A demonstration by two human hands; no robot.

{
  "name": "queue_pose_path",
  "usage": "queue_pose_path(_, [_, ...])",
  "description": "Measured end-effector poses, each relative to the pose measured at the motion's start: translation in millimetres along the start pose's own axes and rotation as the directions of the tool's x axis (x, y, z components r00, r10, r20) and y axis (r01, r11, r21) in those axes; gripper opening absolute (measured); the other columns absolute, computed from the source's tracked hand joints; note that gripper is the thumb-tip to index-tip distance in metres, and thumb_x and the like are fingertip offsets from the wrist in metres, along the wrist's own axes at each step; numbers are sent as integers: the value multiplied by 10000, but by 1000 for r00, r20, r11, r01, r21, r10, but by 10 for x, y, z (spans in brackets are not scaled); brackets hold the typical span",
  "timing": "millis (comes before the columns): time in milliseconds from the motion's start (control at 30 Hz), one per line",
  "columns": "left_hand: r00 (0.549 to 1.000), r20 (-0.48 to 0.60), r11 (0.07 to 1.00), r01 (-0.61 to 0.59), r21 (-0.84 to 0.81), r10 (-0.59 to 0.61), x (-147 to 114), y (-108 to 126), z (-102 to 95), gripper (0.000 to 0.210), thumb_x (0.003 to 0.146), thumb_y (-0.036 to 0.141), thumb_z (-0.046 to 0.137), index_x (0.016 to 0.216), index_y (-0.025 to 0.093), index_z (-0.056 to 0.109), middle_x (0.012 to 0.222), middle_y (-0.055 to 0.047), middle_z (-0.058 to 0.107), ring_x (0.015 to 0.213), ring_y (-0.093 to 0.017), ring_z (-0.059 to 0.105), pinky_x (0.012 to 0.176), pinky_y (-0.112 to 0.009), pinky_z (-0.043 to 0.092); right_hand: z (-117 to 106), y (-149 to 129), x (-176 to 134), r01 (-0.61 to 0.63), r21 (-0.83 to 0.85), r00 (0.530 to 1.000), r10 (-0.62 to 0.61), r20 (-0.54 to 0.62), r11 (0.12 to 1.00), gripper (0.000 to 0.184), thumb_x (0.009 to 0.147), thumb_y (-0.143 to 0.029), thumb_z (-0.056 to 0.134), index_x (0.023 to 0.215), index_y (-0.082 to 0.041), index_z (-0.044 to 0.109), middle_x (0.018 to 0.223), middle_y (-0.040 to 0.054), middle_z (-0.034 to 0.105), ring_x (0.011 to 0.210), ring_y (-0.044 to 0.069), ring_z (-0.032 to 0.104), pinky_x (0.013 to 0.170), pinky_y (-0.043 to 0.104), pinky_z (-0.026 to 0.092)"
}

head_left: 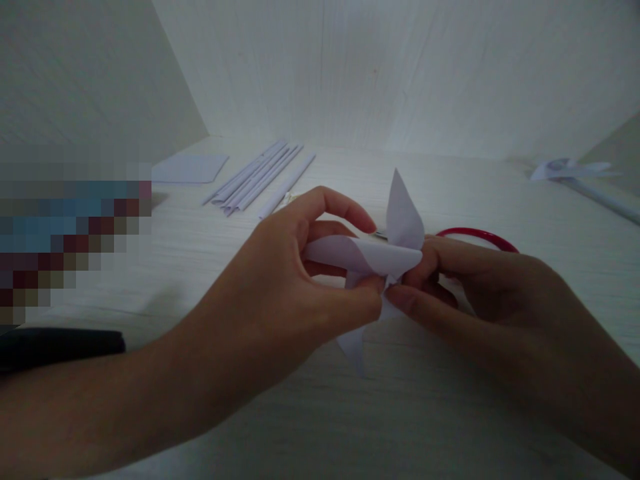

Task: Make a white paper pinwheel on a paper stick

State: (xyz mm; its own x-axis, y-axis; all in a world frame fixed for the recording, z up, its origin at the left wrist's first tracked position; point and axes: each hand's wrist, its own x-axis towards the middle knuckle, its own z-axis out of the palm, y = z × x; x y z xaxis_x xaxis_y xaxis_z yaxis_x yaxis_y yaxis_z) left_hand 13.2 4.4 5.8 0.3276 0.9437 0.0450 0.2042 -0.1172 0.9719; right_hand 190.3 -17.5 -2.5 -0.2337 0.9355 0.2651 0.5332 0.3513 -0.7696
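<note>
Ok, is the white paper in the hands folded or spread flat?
Folded: the white paper curls over between the left hand and right hand, one pointed flap standing up.

Left hand point(295, 273): set at the left of the folded paper point(375, 257), with left thumb point(345, 310) flat against the near side, left index finger point(345, 207) arched above, and further fingers bent behind. Left forearm point(125, 393): bare, extended from near left of the folded paper. Right hand point(480, 287): set at the right, pinching between right thumb point(430, 313) and curled right index finger point(440, 253). Right forearm point(590, 373): bare, angled in from near right of the folded paper.
</note>
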Motion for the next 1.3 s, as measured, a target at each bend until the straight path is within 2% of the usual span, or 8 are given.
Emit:
queue_pose_path(100, [1000, -4, 999, 0, -39, 0, -2, -3, 11, 284, 646, 133, 738, 854, 263, 593, 663, 108, 679, 588, -89, 644, 451, -113, 450, 2, 0, 3, 12, -13, 1000, -12, -6, 1000, 226, 794, -226, 673, 592, -198, 575, 555, -67, 517, 495, 51, 463, 424, 155, 361])
queue_pose_path(267, [999, -26, 993, 21, -118, -25, 10, -16, 42, 283, 642, 97, 724, 840, 248, 590, 633, 106, 670, 555, -67, 633, 442, -81, 428, 2, 12, -5, -9, -24, 1000, 9, 1, 1000, 234, 795, -211, 662, 587, -195, 557, 570, -67, 538, 521, 52, 499, 441, 153, 375])
queue_pose_path(800, [1000, 14, 984, 21, -175, -19, 10, -52, 37, 294, 662, 93, 740, 847, 249, 573, 651, 96, 686, 557, -71, 648, 459, -73, 446, 15, 25, -28, 9, -42, 998, -12, -64, 999, 199, 763, -261, 669, 591, -213, 580, 552, -79, 518, 494, 55, 466, 425, 175, 357])
queue_pose_path(1067, [1000, -1, 987, 10, -163, -10, 9, -49, 35, 313, 654, 95, 742, 865, 258, 578, 667, 90, 693, 591, -92, 666, 482, -93, 479, 18, 1, 5, 15, -71, 997, -21, -80, 997, 191, 746, -257, 670, 579, -212, 588, 546, -74, 530, 499, 66, 478, 429, 200, 349])
queue_pose_path(1200, [1000, -21, 986, 5, -167, -9, 2, -52, 31, 313, 648, 87, 744, 856, 259, 586, 662, 93, 693, 557, -84, 653, 453, -88, 458, 22, -13, -1, 30, -107, 996, -38, -82, 994, 208, 758, -273, 675, 584, -213, 579, 528, -70, 489, 469, 72, 423, 440, 222, 340])
queue_pose_path(1300, [999, -33, 984, 7, -176, -13, -3, -51, 29, 319, 639, 88, 749, 857, 256, 587, 640, 104, 681, 519, -63, 628, 433, -73, 432, 17, -18, -18, 65, -126, 993, -77, -92, 990, 209, 763, -277, 673, 587, -214, 578, 551, -58, 501, 507, 85, 443, 486, 232, 370])
